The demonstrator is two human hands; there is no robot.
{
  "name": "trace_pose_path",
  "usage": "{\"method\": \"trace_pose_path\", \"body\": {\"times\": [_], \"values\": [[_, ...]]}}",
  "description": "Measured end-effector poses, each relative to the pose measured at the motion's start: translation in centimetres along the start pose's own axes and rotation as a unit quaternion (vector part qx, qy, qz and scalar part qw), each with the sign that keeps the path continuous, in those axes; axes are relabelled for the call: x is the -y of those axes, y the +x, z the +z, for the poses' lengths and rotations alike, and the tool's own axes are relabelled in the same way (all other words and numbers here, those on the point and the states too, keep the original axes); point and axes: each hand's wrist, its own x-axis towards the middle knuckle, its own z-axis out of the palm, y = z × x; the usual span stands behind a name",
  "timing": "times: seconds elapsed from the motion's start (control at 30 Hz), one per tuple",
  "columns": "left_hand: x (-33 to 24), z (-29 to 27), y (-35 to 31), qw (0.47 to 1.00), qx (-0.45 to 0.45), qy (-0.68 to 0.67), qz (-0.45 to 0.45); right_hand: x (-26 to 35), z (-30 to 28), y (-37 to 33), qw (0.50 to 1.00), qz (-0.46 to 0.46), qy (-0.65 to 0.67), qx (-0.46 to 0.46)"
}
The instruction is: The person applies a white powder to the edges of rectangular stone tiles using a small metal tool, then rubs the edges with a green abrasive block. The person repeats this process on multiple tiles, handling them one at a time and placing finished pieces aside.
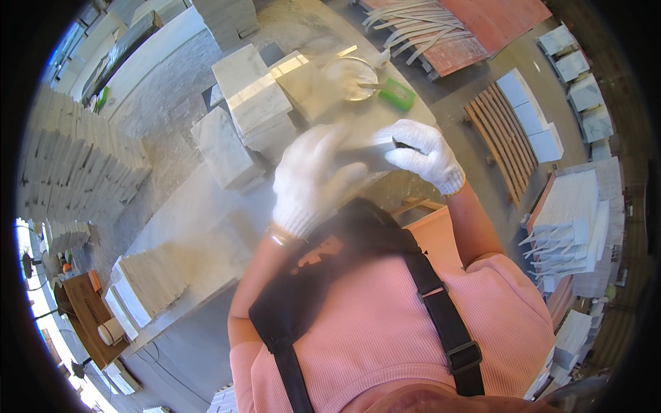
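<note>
Both of my hands wear white knit gloves and are at a pale stone tile [368, 153] in front of my chest. My right hand [423, 155] grips the tile's right end, with the fingers curled round it. My left hand [310, 175] is at its left end, thumb on the near side and fingers on the far side; blur softens this hand. Just beyond it stand stacked white marble tiles [255, 100]. A round dish [351, 77] with a flat-handled tool across it sits past the tile, beside a green block [396, 95].
The dusty work table [186, 220] bears a row of tiles [148, 286] at its near left. Tall tile stacks [82, 155] stand at far left. To the right are a slatted wooden pallet [501, 141], a red board with thin strips [475, 34] and stacked slabs [568, 217].
</note>
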Motion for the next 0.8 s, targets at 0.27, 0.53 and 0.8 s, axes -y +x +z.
{"method": "trace_pose_path", "body": {"times": [0.27,0.53,0.8], "values": [[1.6,7.1,3.5,0.982,0.144,0.019,-0.123,-5.5,-5.6,4.0,0.994,-0.077,0.012,0.081],[-0.1,12.4,5.7,0.954,0.094,0.076,-0.274,-12.6,-11.7,7.9,1.0,0.017,0.026,-0.007],[-1.1,14.6,6.8,0.931,0.064,0.081,-0.351,-17.0,-12.5,10.5,0.985,0.032,-0.169,0.019]]}}
